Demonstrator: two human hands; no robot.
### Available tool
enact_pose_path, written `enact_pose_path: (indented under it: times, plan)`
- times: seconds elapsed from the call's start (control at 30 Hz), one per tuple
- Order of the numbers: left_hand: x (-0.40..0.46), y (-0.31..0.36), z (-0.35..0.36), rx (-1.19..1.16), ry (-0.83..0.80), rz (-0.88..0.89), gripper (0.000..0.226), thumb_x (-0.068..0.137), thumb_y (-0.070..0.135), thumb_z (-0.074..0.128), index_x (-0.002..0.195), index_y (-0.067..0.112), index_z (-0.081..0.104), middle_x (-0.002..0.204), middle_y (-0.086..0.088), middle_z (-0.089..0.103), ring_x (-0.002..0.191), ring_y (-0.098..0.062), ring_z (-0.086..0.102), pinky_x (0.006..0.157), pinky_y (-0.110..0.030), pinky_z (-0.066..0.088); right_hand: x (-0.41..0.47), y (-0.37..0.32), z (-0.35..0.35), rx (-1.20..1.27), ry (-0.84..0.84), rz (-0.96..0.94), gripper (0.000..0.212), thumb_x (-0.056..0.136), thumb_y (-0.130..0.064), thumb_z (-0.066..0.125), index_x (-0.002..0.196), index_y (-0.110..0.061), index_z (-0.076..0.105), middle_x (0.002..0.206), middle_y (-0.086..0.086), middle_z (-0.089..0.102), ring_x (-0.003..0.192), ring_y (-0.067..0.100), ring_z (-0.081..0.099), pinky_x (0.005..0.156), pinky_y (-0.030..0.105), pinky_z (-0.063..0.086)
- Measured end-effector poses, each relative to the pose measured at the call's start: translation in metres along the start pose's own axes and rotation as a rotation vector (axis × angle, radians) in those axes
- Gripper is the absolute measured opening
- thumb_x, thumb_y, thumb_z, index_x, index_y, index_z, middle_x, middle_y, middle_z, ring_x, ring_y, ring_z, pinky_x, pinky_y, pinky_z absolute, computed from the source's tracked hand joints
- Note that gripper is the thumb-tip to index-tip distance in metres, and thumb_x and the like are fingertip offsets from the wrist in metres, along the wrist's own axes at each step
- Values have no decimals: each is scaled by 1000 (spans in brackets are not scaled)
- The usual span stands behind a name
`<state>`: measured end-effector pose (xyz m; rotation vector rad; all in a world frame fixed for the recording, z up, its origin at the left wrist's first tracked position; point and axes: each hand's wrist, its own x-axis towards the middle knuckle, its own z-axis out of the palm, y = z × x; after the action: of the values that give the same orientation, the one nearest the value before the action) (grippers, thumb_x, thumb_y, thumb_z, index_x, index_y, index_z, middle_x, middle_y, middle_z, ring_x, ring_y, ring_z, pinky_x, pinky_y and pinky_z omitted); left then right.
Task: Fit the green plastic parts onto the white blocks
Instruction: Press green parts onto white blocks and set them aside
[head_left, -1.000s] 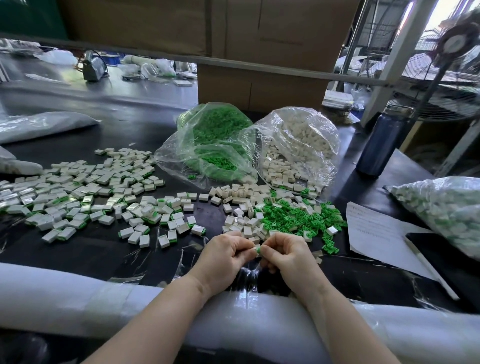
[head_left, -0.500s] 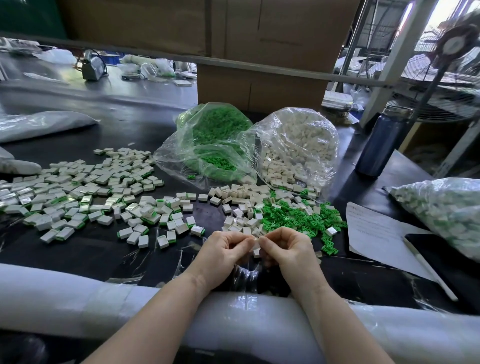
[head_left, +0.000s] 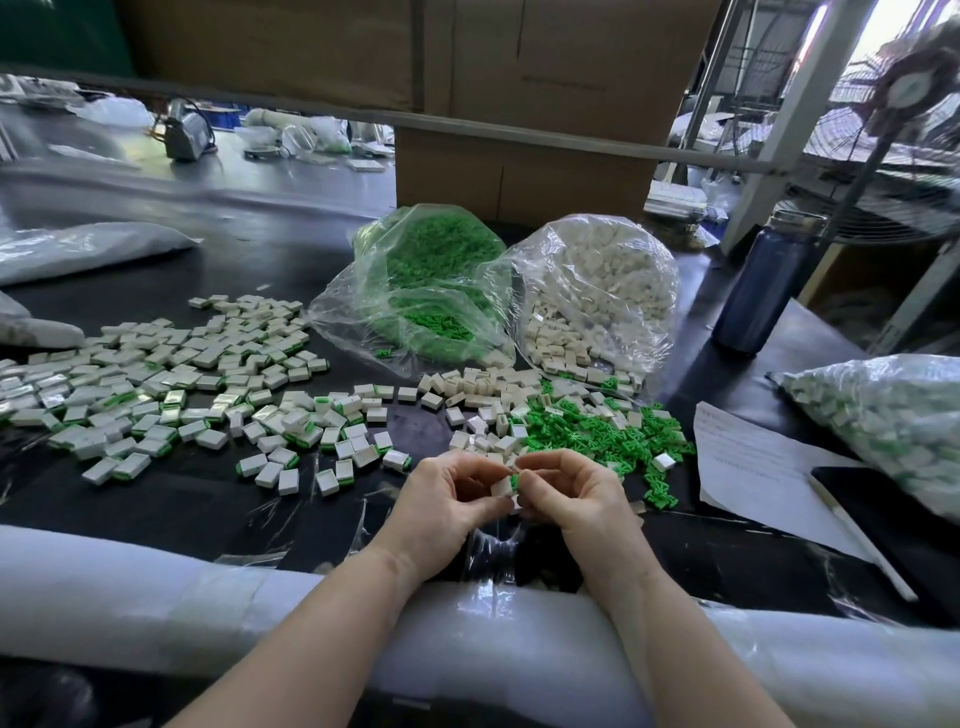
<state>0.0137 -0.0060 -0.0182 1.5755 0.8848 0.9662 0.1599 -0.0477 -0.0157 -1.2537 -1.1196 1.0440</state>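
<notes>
We see a small white rectangular plastic block (head_left: 502, 487) pinched in the left hand (head_left: 445, 512), with a small green plastic part (head_left: 515, 481) pressed to its side by the right hand (head_left: 574, 498), both grips curled tight. Just beyond the block lies a loose green heap (head_left: 608, 434) on the black desk (head_left: 182, 499).

Factory assembly bench: black worktable (head_left: 218, 499) heaped with small parts, clear bulk bags (head_left: 597, 291) of components, stacked cardboard cartons (head_left: 524, 171), metal racking (head_left: 795, 104), industrial floor fan (head_left: 904, 124).
</notes>
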Motion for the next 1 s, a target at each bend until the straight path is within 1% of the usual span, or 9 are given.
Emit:
enact_pose_path:
  times: [0.2,0.3,0.37,0.47,0.53,0.63,0.77,0.9,1.0]
  plan:
    - [-2,4,0,72,25,50,25,68,2,78,78,23,68,79,4,63,63,-6,55,62,-14,47,0,-2,4,75,-169,69,22,90,-16,55,91,1,69,73,9,70,65,16,68,56,19,51]
    - [-2,5,0,52,18,44,22,69,5,78,79,22,69,83,-3,65,66,-20,60,64,-21,52,1,-2,2,92,-175,81,17,88,-12,58,92,0,70,76,9,70,67,15,67,58,19,51]
    - [-2,5,0,36,5,28,18,71,7,77,83,19,70,88,-6,65,78,-30,64,71,-29,55,1,-1,1,99,-173,85,15,85,-12,61,93,-3,71,77,8,71,69,13,66,58,18,50]
    - [-3,6,-1,24,-26,18,17,77,4,71,86,18,72,89,-3,63,83,-24,65,77,-28,55,-1,-2,2,106,-177,86,20,77,-19,66,91,-6,72,73,2,71,65,8,65,57,15,49]
    - [-3,6,-1,49,-30,20,19,78,1,69,84,19,71,87,0,60,78,-17,63,74,-23,53,-1,-3,2,106,-185,83,21,73,-22,67,88,-8,73,71,-2,69,65,7,65,58,15,48]
    - [-3,7,1,76,-14,17,23,78,-5,64,79,18,68,88,-4,57,76,-13,58,72,-22,50,-1,-3,2,100,-210,84,10,80,-13,65,84,-11,74,68,-5,68,64,6,65,58,15,48]
    - [-5,10,1,104,-20,13,25,78,-3,62,75,21,64,85,1,49,68,-6,51,66,-14,46,-2,-6,2,103,-229,121,14,77,-23,64,80,-11,71,68,-1,67,64,8,63,59,17,50]
    - [-4,11,1,129,-48,16,28,79,-3,61,76,25,63,86,3,46,61,2,45,62,-10,42,-1,-4,1,86,-233,147,13,86,-16,60,91,-5,64,72,1,67,66,9,64,61,19,52]
    - [-4,10,1,104,-62,20,28,78,-4,62,76,24,63,90,1,50,66,-3,49,64,-12,45,-1,-4,1,101,-240,150,16,86,-13,60,97,-1,63,72,-1,69,65,8,64,59,17,50]
